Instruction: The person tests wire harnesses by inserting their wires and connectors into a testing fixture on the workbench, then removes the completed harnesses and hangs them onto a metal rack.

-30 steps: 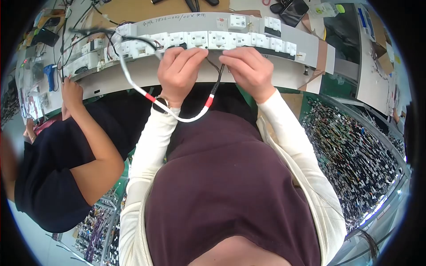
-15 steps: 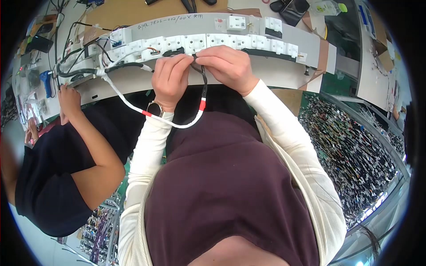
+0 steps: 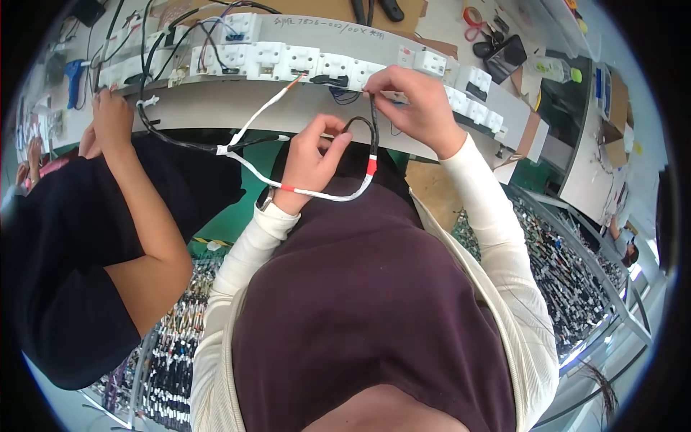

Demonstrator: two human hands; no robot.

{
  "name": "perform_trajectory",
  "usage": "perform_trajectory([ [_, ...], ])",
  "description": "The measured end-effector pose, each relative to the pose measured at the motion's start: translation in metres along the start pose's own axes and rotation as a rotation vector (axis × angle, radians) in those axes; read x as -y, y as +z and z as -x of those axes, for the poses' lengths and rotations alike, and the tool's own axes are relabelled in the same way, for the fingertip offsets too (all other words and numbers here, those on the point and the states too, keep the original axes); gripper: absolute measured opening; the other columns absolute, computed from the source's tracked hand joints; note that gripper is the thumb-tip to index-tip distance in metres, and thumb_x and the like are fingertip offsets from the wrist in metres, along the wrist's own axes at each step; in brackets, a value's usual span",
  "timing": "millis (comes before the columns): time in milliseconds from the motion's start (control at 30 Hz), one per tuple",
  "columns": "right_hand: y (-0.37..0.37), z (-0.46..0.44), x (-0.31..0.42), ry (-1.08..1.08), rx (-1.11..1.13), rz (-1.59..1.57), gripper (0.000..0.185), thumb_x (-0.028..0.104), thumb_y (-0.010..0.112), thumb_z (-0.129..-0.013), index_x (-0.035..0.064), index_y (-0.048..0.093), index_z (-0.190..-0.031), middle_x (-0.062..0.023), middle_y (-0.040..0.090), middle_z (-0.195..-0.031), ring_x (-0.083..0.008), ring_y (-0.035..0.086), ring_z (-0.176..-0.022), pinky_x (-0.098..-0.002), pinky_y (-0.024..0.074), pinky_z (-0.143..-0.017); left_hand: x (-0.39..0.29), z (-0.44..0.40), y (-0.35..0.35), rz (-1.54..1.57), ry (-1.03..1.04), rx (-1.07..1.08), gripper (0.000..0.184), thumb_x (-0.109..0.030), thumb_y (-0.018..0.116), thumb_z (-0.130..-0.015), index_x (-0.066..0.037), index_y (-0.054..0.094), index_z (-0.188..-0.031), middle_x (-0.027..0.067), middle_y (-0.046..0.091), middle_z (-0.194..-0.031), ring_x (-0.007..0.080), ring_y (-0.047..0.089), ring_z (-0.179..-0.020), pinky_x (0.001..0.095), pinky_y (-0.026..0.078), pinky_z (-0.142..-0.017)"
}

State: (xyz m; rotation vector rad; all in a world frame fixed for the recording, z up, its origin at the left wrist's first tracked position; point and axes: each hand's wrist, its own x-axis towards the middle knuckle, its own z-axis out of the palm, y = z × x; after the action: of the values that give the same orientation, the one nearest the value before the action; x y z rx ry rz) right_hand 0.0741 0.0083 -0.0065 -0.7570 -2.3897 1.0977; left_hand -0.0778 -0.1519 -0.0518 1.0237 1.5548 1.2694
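A wire harness (image 3: 327, 196) in white sleeving with red bands loops in front of me and splits into black branches. My right hand (image 3: 419, 108) pinches one black branch (image 3: 374, 133) up against the row of white connector blocks (image 3: 299, 61). Lower and to the left, my left hand (image 3: 314, 160) has its thumb and forefinger closed on a thin black wire (image 3: 360, 119) that bends over to that branch. Another white branch (image 3: 263, 111) runs up to a block, with orange wire showing at its end. The tips under my right fingers are hidden.
At my left a co-worker's hand (image 3: 114, 119) is at the same bench. Red-handled scissors (image 3: 473, 25), a black phone-like object (image 3: 506, 59) and a bottle (image 3: 558, 70) lie at the back right. Racks of many cables (image 3: 568, 266) stand below on both sides.
My hands have parted: the left has come down off the blocks, the right has moved right along them. A thin black wire now arches between them. The whole view has shifted.
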Motion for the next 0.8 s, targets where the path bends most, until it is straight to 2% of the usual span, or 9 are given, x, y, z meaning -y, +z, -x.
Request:
perform_trajectory([
  [67,-0.003,0.000,-0.003,-0.004,0.042,-0.015,0.018,-0.009,0.068,-0.080,0.0023,0.062,-0.091,-0.0057,0.072,-0.091,-0.0184,0.072,-0.086,-0.0291,0.0591,-0.082,0.000,0.003,-0.004,0.078,-0.144,0.118,0.015,-0.006,0.066,-0.093,0.003,0.061,-0.104,0.0076,0.068,-0.096,0.0077,0.063,-0.077,0.0211,0.050,-0.066],
  [200,-0.007,-0.006,-0.006,0.032,0.078,-0.136,0.023,-0.014,0.062,-0.080,0.0018,0.052,-0.092,-0.0064,0.068,-0.092,-0.0200,0.071,-0.088,-0.0305,0.0590,-0.085,-0.012,0.001,-0.002,0.051,-0.122,0.128,0.016,-0.008,0.067,-0.093,0.003,0.061,-0.104,0.0061,0.066,-0.093,0.0075,0.061,-0.074,0.0207,0.049,-0.065],
  [300,-0.009,-0.017,0.001,0.021,0.104,-0.054,0.023,-0.011,0.065,-0.081,0.0019,0.051,-0.093,-0.0062,0.066,-0.087,-0.0197,0.071,-0.085,-0.0299,0.0587,-0.081,-0.010,0.001,0.003,0.130,-0.180,0.132,0.018,-0.010,0.067,-0.094,0.003,0.060,-0.105,0.0057,0.065,-0.091,0.0078,0.061,-0.076,0.0209,0.050,-0.065],
  [367,-0.009,-0.024,0.014,0.150,0.166,0.070,0.024,-0.008,0.069,-0.081,0.0021,0.051,-0.094,-0.0065,0.064,-0.083,-0.0194,0.070,-0.080,-0.0301,0.0577,-0.075,-0.010,0.000,0.004,0.170,-0.220,0.136,0.019,-0.010,0.067,-0.094,0.003,0.059,-0.106,0.0055,0.065,-0.091,0.0079,0.061,-0.077,0.0211,0.051,-0.066],
  [433,-0.005,-0.023,0.014,0.190,0.147,0.061,0.025,-0.006,0.070,-0.081,0.0024,0.051,-0.094,-0.0066,0.064,-0.083,-0.0194,0.069,-0.077,-0.0304,0.0566,-0.073,-0.015,0.001,0.003,0.236,-0.312,0.140,0.019,-0.011,0.066,-0.095,0.002,0.058,-0.107,0.0048,0.064,-0.092,0.0081,0.062,-0.077,0.0216,0.052,-0.068],
  [600,-0.003,-0.031,0.016,0.283,0.167,0.053,0.027,-0.003,0.073,-0.079,0.0032,0.052,-0.094,-0.0068,0.065,-0.083,-0.0206,0.067,-0.073,-0.0318,0.0544,-0.068,-0.022,0.000,-0.003,0.310,-0.385,0.133,0.018,-0.010,0.066,-0.095,0.001,0.058,-0.108,0.0039,0.064,-0.094,0.0081,0.062,-0.080,0.0223,0.054,-0.071],
  [700,0.000,-0.030,0.016,0.238,0.093,0.179,0.032,0.004,0.079,-0.076,0.0038,0.053,-0.094,-0.0074,0.063,-0.082,-0.0228,0.063,-0.072,-0.0338,0.0516,-0.065,-0.019,0.003,-0.005,0.324,-0.381,0.126,0.020,-0.006,0.067,-0.094,0.003,0.059,-0.109,0.0050,0.064,-0.096,0.0090,0.063,-0.083,0.0234,0.056,-0.074],
  [767,-0.008,-0.033,0.008,-0.109,-0.118,0.539,0.038,0.012,0.084,-0.073,0.0054,0.054,-0.096,-0.0070,0.059,-0.079,-0.0251,0.060,-0.073,-0.0354,0.0491,-0.064,-0.016,0.005,-0.006,0.336,-0.360,0.121,0.021,-0.003,0.068,-0.093,0.004,0.059,-0.111,0.0059,0.065,-0.097,0.0097,0.064,-0.084,0.0241,0.056,-0.076],
  [800,-0.009,-0.030,0.008,-0.108,-0.116,0.539,0.038,0.012,0.084,-0.073,0.0054,0.054,-0.096,-0.0070,0.059,-0.079,-0.0251,0.060,-0.073,-0.0354,0.0491,-0.064,-0.015,0.006,-0.007,0.375,-0.364,0.107,0.023,-0.001,0.068,-0.091,0.006,0.060,-0.112,0.0075,0.067,-0.098,0.0107,0.065,-0.086,0.0248,0.056,-0.078],
])
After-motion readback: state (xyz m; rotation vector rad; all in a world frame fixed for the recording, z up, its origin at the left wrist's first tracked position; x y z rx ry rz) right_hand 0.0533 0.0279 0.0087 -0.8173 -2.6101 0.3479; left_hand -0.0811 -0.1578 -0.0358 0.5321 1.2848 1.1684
